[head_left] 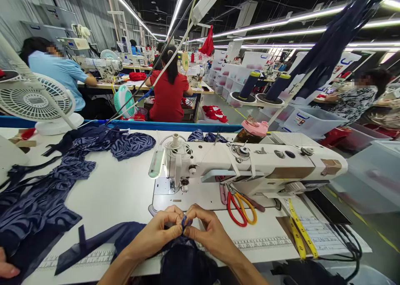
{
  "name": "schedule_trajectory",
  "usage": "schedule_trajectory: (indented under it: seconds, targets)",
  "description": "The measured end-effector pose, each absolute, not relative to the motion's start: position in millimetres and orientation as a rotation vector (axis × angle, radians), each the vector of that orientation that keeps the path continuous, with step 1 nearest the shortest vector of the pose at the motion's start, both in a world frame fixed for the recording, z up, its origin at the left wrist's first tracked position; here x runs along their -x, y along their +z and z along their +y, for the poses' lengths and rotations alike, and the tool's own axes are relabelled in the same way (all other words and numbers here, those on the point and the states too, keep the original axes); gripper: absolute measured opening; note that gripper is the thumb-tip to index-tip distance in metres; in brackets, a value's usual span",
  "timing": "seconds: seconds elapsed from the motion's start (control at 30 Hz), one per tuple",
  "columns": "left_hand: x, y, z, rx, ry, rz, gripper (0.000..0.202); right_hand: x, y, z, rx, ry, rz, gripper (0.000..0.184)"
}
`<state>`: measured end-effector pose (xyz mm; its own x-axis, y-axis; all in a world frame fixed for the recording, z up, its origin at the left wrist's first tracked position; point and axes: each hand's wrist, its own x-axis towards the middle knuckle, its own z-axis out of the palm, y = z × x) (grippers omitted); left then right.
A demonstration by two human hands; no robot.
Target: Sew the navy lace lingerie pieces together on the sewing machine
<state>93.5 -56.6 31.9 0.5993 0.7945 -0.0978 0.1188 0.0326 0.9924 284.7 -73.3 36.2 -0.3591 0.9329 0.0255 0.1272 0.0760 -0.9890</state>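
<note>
My left hand (pixel 159 231) and my right hand (pixel 208 231) meet in front of the sewing machine (pixel 215 160). Both pinch a small gathered bit of navy fabric (pixel 187 260), whose dark bulk hangs below them over the table's front edge. A sheer navy strip (pixel 96 239) trails off to the left across the ruler marked on the tabletop. The machine's needle area (pixel 176 185) lies just beyond my fingers. Red-and-yellow-handled scissors (pixel 239 208) rest on the machine bed, right of my right hand.
Patterned navy pieces (pixel 53 185) spread over the table's left side, where another person's hand (pixel 6 266) reaches in. A yellow tape measure (pixel 300 231) and paper sheet (pixel 321 231) lie at right. Behind stand a fan (pixel 34 97), a pink-lidded jar (pixel 253 128) and thread cones (pixel 250 85).
</note>
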Motion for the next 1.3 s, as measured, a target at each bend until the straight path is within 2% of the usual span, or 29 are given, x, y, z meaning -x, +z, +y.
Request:
schedule_trajectory:
  seconds: [0.17, 0.43, 0.57, 0.77, 0.97, 1.1, 1.2, 1.3]
  targets:
    - [-92, 29, -54, -1.365, 0.596, 0.777, 0.036, -287, 41, -71, 1.005, 1.410, -1.657, 0.028]
    - [-109, 6, -91, -1.739, 1.134, 1.278, 0.021, -278, 25, -74, 1.187, 1.348, -1.432, 0.021]
    - [-119, -3, -94, -1.593, 1.086, 1.377, 0.021, -274, 20, -76, 1.178, 1.405, -1.274, 0.025]
    - [-115, -9, -87, -1.581, 0.947, 1.257, 0.033, -277, 15, -75, 1.095, 1.542, -1.153, 0.027]
    - [-123, 9, -91, -1.435, 1.057, 1.289, 0.033, -279, 15, -78, 1.200, 1.034, -1.409, 0.011]
    - [-129, 15, -91, -1.342, 1.099, 1.312, 0.033, -278, 19, -79, 1.139, 0.802, -1.544, 0.014]
    - [-130, 15, -90, -1.309, 1.105, 1.303, 0.033, -277, 17, -77, 1.094, 0.780, -1.584, 0.008]
    - [-129, 15, -90, -1.317, 1.105, 1.306, 0.032, -278, 14, -75, 1.070, 0.894, -1.548, 0.005]
